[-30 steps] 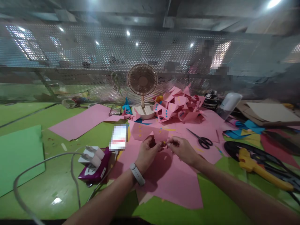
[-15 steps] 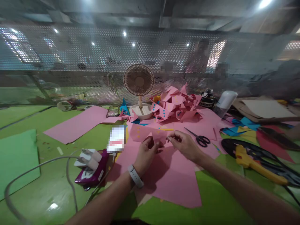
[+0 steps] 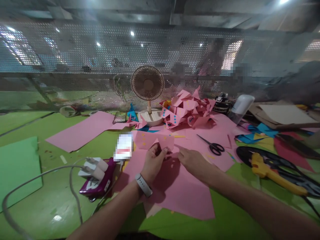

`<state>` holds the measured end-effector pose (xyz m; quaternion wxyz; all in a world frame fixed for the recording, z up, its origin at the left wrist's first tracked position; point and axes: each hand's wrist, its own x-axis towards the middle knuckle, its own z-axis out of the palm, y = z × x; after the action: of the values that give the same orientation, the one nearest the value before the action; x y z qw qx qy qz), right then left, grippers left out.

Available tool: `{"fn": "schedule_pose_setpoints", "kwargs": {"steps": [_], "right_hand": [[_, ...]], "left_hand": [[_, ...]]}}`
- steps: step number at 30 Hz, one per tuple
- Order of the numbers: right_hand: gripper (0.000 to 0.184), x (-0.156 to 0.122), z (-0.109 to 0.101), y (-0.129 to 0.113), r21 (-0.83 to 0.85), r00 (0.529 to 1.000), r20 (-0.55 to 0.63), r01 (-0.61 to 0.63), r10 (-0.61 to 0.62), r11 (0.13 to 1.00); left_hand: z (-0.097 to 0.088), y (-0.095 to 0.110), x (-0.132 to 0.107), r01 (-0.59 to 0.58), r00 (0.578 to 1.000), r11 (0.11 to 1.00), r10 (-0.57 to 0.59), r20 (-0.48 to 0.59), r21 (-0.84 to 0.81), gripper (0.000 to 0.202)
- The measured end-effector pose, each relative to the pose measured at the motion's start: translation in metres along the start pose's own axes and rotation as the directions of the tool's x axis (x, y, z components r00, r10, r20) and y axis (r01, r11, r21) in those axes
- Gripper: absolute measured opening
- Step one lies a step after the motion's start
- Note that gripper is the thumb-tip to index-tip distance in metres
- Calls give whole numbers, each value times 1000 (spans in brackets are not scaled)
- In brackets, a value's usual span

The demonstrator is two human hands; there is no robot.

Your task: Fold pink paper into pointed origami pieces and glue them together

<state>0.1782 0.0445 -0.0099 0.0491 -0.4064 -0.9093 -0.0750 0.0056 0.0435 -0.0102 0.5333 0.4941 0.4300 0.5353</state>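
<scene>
1. Our left hand (image 3: 153, 164) pinches the pink card (image 3: 145, 140) in the middle, left of the scissors (image 3: 216, 149).
2. Our right hand (image 3: 192, 162) is just right of it; we cannot tell its grip.

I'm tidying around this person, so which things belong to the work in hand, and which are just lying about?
In use, it seems:
pink card with yellow marks, held in the left hand
right hand close by, grip unclear
pink sheet underneath
perhaps the pile of folded pink pieces

Apparently lying about:
scissors
fan
green sheet
yellow tool
</scene>
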Motion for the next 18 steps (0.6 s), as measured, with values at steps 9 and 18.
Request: {"fn": "schedule_pose_setpoints", "kwargs": {"steps": [9, 18], "right_hand": [[18, 4, -10, 10, 777, 970, 41, -181, 239, 603], [20, 10, 7, 7, 921, 915, 30, -182, 402, 346]], "left_hand": [[0, -4, 0, 36, 999, 999, -36, 18, -40, 24], [4, -1, -5, 94, 989, 995, -88, 120, -45, 26]]}}
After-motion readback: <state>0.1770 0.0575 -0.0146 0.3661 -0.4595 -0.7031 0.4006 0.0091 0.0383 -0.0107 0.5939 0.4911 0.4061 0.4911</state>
